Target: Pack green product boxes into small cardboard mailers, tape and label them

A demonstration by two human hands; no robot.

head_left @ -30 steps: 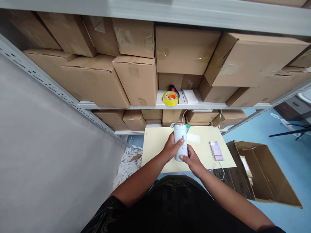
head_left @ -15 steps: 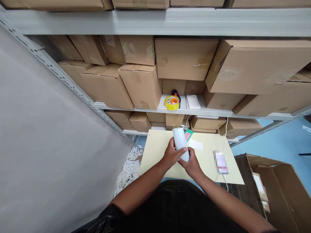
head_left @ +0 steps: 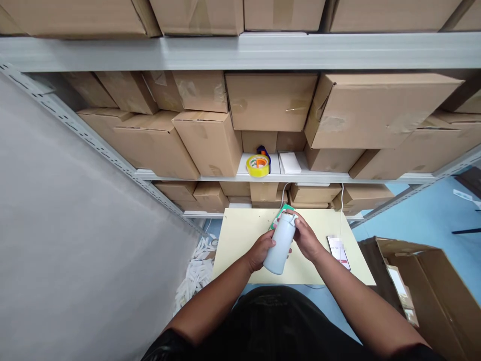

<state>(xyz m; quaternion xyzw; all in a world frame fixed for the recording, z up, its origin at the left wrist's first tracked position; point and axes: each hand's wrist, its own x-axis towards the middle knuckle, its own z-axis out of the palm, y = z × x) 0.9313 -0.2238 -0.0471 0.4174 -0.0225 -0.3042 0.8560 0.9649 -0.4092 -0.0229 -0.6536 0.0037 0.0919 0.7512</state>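
Note:
A pale blue bottle (head_left: pixel 278 248) is held over the cream table (head_left: pixel 240 240), tilted with its top away from me and to the right. My left hand (head_left: pixel 262 250) is wrapped round its body from the left side. Up at the top end, the fingers of my right hand (head_left: pixel 307 238) close on the lid and rim. Those fingers partly hide the lid, so its shape is unclear. Behind the bottle, a green card (head_left: pixel 278 218) with a pink patch shows in part.
A phone (head_left: pixel 338 252) lies at the table's right. Yellow tape (head_left: pixel 257 166) and a white box (head_left: pixel 289 163) sit on the shelf beyond, among cardboard boxes (head_left: pixel 205 143). An open carton (head_left: pixel 424 291) stands right; white scraps (head_left: pixel 195 268) are heaped left.
The bottle has come nearer to me and now leans the other way, its top to the right. My right hand has moved from its base up to its top.

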